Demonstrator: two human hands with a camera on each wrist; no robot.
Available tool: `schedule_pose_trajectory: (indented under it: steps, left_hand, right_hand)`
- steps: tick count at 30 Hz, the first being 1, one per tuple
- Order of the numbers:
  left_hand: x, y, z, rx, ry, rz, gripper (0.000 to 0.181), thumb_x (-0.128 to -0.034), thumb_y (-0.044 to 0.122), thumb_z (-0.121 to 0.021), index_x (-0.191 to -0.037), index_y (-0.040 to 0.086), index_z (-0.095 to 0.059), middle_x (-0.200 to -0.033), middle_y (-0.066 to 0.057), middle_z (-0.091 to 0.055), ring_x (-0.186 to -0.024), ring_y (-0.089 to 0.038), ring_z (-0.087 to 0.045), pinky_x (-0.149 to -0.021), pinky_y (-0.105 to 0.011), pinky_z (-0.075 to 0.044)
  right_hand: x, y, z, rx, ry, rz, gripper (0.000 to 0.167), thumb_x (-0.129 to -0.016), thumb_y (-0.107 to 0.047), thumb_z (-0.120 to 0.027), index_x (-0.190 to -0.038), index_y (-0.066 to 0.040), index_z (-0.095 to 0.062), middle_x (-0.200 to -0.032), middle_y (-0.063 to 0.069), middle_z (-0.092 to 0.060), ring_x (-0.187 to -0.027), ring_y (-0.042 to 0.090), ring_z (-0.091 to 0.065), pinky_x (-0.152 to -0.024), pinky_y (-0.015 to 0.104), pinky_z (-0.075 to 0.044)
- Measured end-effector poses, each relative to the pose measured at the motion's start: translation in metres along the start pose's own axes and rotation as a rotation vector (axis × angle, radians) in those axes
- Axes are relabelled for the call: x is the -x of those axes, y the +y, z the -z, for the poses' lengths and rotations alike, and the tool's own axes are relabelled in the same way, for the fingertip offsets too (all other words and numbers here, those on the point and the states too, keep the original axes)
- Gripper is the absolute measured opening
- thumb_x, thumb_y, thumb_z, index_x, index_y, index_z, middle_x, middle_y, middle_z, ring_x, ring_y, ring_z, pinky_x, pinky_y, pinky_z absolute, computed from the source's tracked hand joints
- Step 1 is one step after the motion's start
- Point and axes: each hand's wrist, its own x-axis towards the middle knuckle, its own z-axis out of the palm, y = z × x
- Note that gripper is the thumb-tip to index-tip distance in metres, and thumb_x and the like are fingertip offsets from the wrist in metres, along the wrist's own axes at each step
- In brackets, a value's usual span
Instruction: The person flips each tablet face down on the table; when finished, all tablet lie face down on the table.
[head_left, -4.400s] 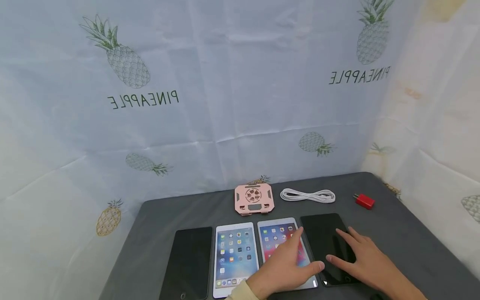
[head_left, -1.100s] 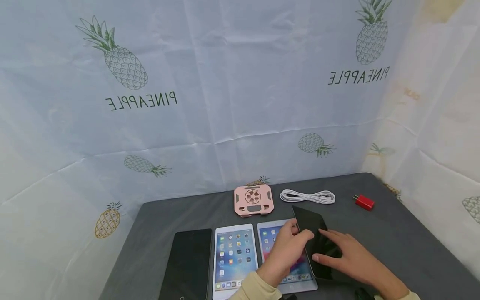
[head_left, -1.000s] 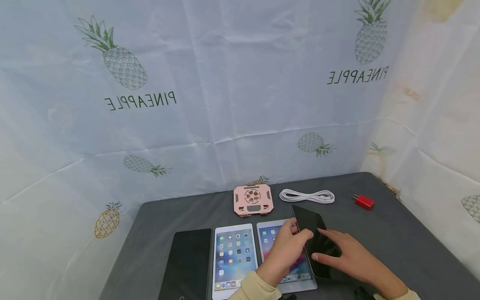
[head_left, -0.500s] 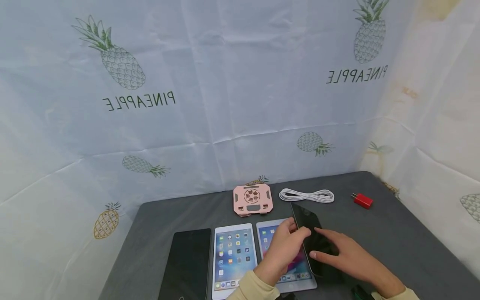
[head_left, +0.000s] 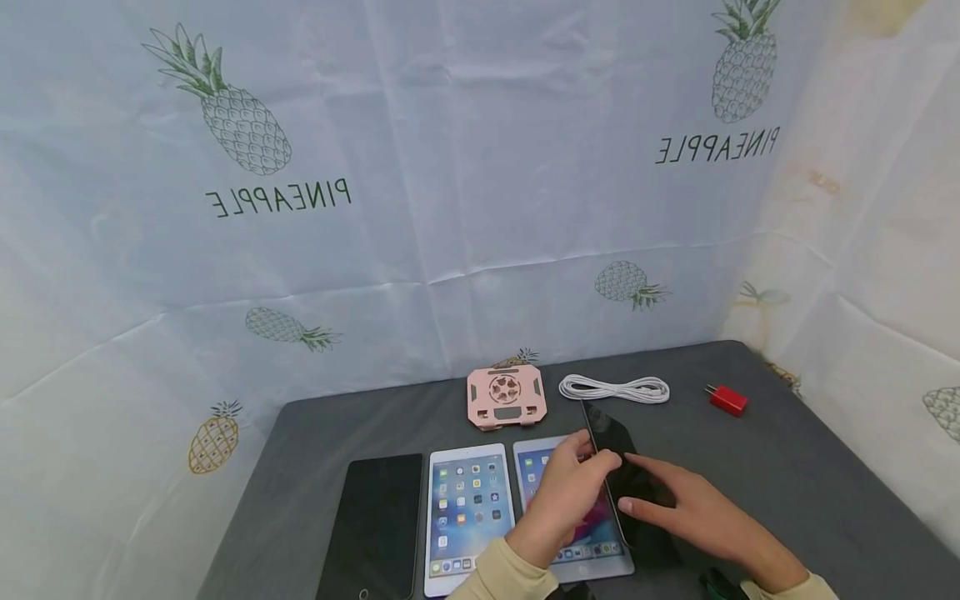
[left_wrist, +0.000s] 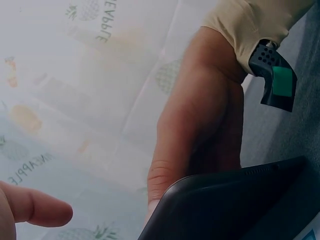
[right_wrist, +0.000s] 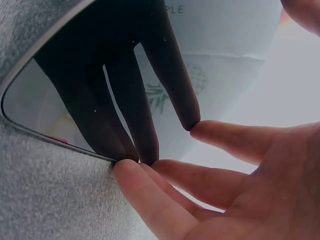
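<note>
A dark glossy tablet (head_left: 613, 433) is tilted at the right end of the row, its left edge raised. My left hand (head_left: 566, 492) grips that edge, thumb on the front and fingers behind. In the left wrist view, the left hand (left_wrist: 195, 120) holds the black tablet (left_wrist: 225, 200) near a rounded corner. My right hand (head_left: 705, 517) has its fingers spread over the tablet's right side. The right wrist view shows the right hand (right_wrist: 240, 185) touching the tablet (right_wrist: 65, 95) with fairly straight fingertips, which its glass mirrors.
Two white tablets (head_left: 468, 517) with lit icon screens and another black tablet (head_left: 375, 525) lie to the left. Behind stand a pink bracket-like device (head_left: 507, 397), a coiled white cable (head_left: 615, 389) and a red charger plug (head_left: 727, 400), on a grey-covered table (head_left: 315, 450).
Earlier the dark tablet lay flat with my hands over it. My left hand now grips its left edge, and the tilt has grown steeper over the last second. The right hand shifted slightly left.
</note>
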Motion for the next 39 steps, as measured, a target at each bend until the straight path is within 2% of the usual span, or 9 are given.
schedule_pose_trajectory:
  steps: [4,12,16,27,33,39]
  left_hand:
    - [0.0009,0.0004,0.0009,-0.003,0.012,0.007,0.072,-0.0954,0.026,-0.072,-0.156,-0.005,-0.048,-0.149,-0.019,-0.060,-0.134,-0.035,-0.060,-0.116,-0.065,-0.048]
    - [0.0011,0.0005,0.0011,0.120,-0.030,0.008,0.069,-0.0973,0.019,-0.070,-0.156,-0.007,-0.046,-0.147,-0.019,-0.059,-0.126,-0.032,-0.067,-0.105,-0.064,-0.056]
    - [0.0017,0.0014,0.0013,0.121,-0.026,0.015,0.070,-0.0968,0.018,-0.070,-0.157,-0.006,-0.045,-0.148,-0.020,-0.058,-0.125,-0.032,-0.068,-0.102,-0.064,-0.057]
    - [0.0033,0.0034,0.0023,0.168,-0.058,0.001,0.060,-0.0981,0.016,-0.068,-0.153,-0.001,-0.051,-0.137,-0.014,-0.062,-0.118,-0.033,-0.072,-0.099,-0.062,-0.059]
    - [0.0044,0.0053,0.0027,0.160,-0.065,0.008,0.061,-0.0996,0.019,-0.068,-0.155,0.000,-0.050,-0.141,-0.013,-0.061,-0.120,-0.030,-0.070,-0.098,-0.059,-0.061]
    - [0.0059,0.0073,0.0025,0.177,-0.086,-0.006,0.050,-0.1003,0.018,-0.067,-0.147,0.004,-0.057,-0.131,-0.011,-0.065,-0.117,-0.031,-0.071,-0.096,-0.058,-0.063]
  right_hand:
    - [-0.0015,-0.0004,-0.0005,-0.024,-0.011,-0.007,0.083,-0.098,-0.054,-0.071,-0.159,-0.002,-0.049,-0.158,0.032,-0.053,-0.133,0.053,-0.063,-0.102,0.064,-0.060]
    - [-0.0029,-0.0006,-0.0010,-0.056,-0.024,-0.012,0.082,-0.101,-0.053,-0.069,-0.161,-0.002,-0.047,-0.160,0.032,-0.051,-0.133,0.052,-0.063,-0.101,0.064,-0.059]
    - [-0.0029,-0.0009,-0.0016,-0.075,-0.031,0.000,0.079,-0.102,-0.051,-0.068,-0.161,-0.002,-0.046,-0.160,0.031,-0.051,-0.133,0.052,-0.063,-0.102,0.066,-0.058]
    - [-0.0020,-0.0015,-0.0009,-0.150,-0.069,0.000,0.075,-0.105,-0.048,-0.064,-0.161,-0.001,-0.045,-0.159,0.031,-0.053,-0.130,0.048,-0.065,-0.099,0.065,-0.060]
    - [-0.0022,-0.0009,-0.0018,-0.182,-0.084,-0.005,0.073,-0.107,-0.046,-0.062,-0.161,0.000,-0.044,-0.153,0.027,-0.058,-0.123,0.037,-0.068,-0.095,0.059,-0.063]
    - [-0.0019,0.0009,-0.0016,-0.221,-0.107,0.045,0.070,-0.110,-0.040,-0.059,-0.162,0.003,-0.041,-0.150,0.026,-0.061,-0.116,0.030,-0.070,-0.090,0.052,-0.064]
